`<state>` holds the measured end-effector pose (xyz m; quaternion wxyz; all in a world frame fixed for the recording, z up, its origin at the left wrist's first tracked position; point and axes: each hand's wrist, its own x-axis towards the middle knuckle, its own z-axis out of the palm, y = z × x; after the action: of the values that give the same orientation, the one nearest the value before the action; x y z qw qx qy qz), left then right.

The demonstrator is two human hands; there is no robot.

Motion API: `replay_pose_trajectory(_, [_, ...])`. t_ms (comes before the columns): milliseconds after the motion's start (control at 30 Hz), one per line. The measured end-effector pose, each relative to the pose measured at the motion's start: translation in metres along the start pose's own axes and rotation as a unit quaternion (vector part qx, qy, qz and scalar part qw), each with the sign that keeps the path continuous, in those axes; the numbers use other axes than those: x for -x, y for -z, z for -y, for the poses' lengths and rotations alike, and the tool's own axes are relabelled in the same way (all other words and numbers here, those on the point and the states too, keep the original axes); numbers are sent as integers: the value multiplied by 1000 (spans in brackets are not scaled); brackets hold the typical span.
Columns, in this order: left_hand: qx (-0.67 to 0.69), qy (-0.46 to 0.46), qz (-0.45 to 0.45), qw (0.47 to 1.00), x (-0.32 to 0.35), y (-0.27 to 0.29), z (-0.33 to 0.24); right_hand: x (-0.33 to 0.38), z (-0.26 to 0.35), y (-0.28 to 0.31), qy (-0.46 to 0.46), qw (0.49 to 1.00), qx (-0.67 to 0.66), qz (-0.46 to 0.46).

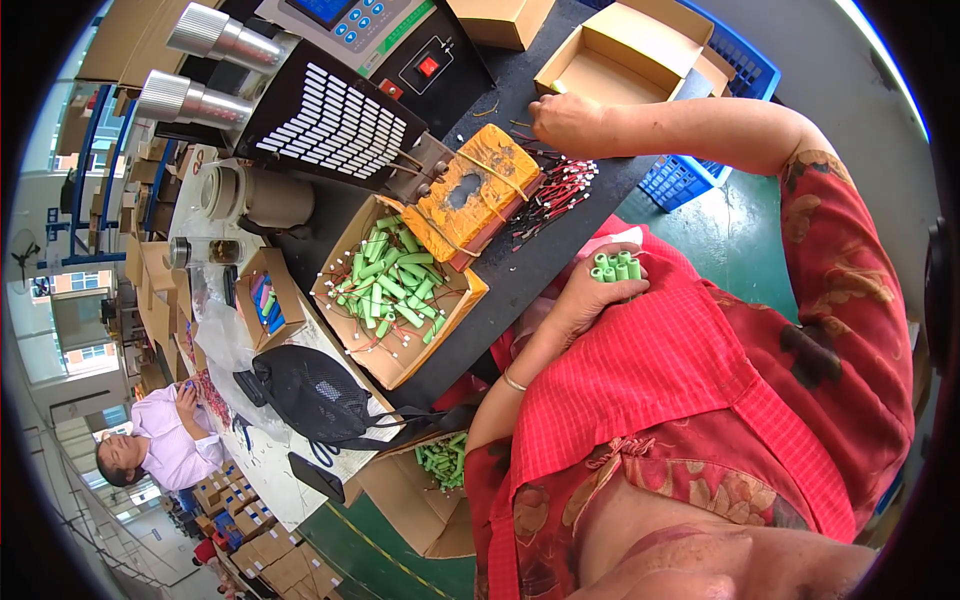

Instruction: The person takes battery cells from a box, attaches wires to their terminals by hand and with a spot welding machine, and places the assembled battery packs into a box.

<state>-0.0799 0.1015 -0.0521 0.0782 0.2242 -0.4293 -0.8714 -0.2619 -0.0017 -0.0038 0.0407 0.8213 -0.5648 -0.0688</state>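
Observation:
My left hand point(586, 299) is held in front of my red apron, its fingers closed round several green cylindrical battery cells point(617, 268) with their round ends facing up. My right hand point(562, 122) reaches over the dark bench with the fingers pinched together; what they hold, if anything, is too small to make out. Close below that hand lies a heap of red and black wire leads with white connectors point(568, 188). Beside the heap is an orange taped block point(468, 195) bound with bands, in front of the black machine point(335, 125).
A cardboard box of green cells with wires point(385, 285) stands left of the block. An open carton point(625, 60) and a blue plastic basket point(690, 180) lie beyond my right arm. A black bag point(315, 395) rests on the white table. Another person point(165, 440) sits far left.

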Motion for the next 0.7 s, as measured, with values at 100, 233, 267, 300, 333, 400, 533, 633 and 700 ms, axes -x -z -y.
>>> replay_pose_trajectory(100, [-84, -14, 23, 996, 1, -1, 5, 8, -13, 18, -55, 996, -58, 50])
replay_pose_trajectory(233, [-158, -44, -33, 986, 6, 1, 11, 32, -35, 27, -127, 962, -221, -102])
replay_pose_trajectory(267, [-124, -68, -53, 988, 9, 0, 11, 38, -39, 26, -107, 940, -302, -119])
replay_pose_trajectory(300, [-90, -91, -72, 989, 13, -1, 10, 45, -37, 28, -119, 901, -405, -96])
replay_pose_trajectory(333, [-31, -81, -89, 992, 18, 1, 4, 52, -32, 32, -131, 867, -474, -75])
replay_pose_trajectory(400, [102, -166, -167, 967, 22, 15, 9, 71, -8, 53, -160, 812, -560, -26])
replay_pose_trajectory(533, [206, -292, -218, 908, 45, 19, -31, 99, 25, 29, -36, 754, -655, -24])
replay_pose_trajectory(633, [160, -309, -220, 911, 49, 24, -41, 106, 50, 24, 13, 788, -614, 46])
replay_pose_trajectory(700, [121, -294, -232, 919, 50, 24, -40, 101, 59, 19, 19, 785, -615, 78])
